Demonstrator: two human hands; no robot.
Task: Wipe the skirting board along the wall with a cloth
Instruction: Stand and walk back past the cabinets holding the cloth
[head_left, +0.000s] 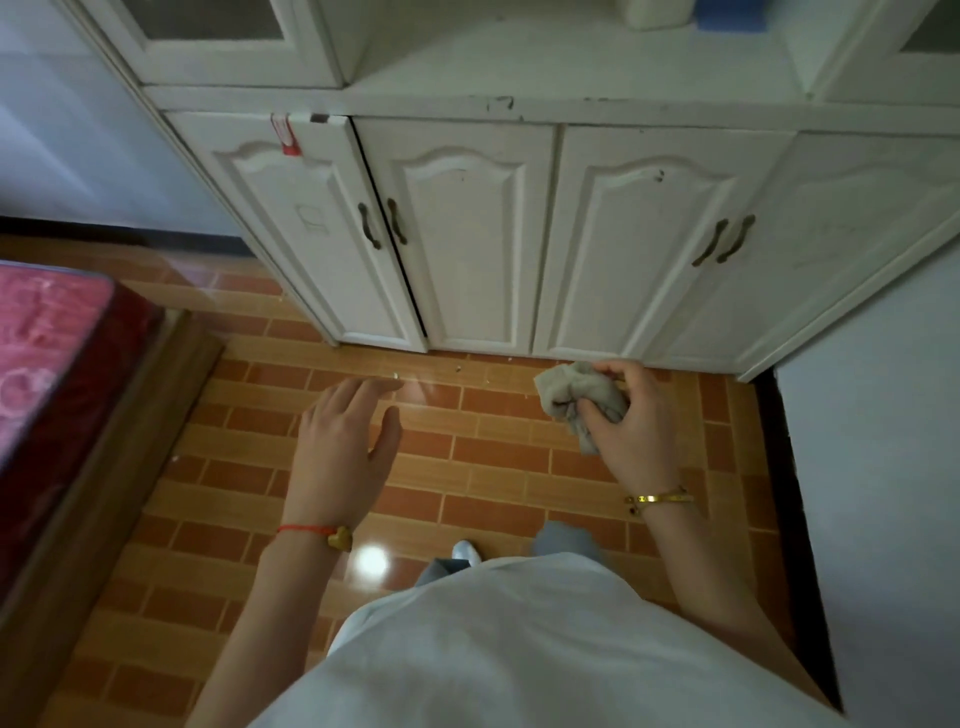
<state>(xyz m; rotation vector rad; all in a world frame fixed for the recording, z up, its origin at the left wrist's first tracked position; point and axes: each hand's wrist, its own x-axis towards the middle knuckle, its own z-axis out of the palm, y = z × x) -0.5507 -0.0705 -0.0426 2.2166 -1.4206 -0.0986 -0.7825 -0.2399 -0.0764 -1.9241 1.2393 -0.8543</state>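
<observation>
We are bunching a grey cloth (579, 397) in our right hand (631, 426), right of centre in the frame, fingers and thumb curled round the wad so that this grip is clenched on the fabric. A loose tail is hanging below the fingers. The cloth looks soft, light and limp; we judge it will crumple to any shape and will not slip, so holding it as a wad with a flat face left free for wiping seems the sensible hold. Nothing about it looks fragile.

Our left hand (345, 441) is hovering left of centre with fingers straight and spread, released and holding nothing, above the orange brick-pattern floor (498, 457).

The dark skirting board (779, 467) is running down the right side of the frame at the foot of the pale wall (878, 467); another dark strip is showing at the far left, under the wall there. The cloth is near the right-hand strip but not touching it.

Just beyond the cloth, across the upper half of the frame, a white cabinet (467, 234) with dark handles is standing. Small crumbs (459, 369) are lying on the floor before its doors. At the left edge a red mattress (47, 353) is resting on a wooden bed frame (130, 441).
</observation>
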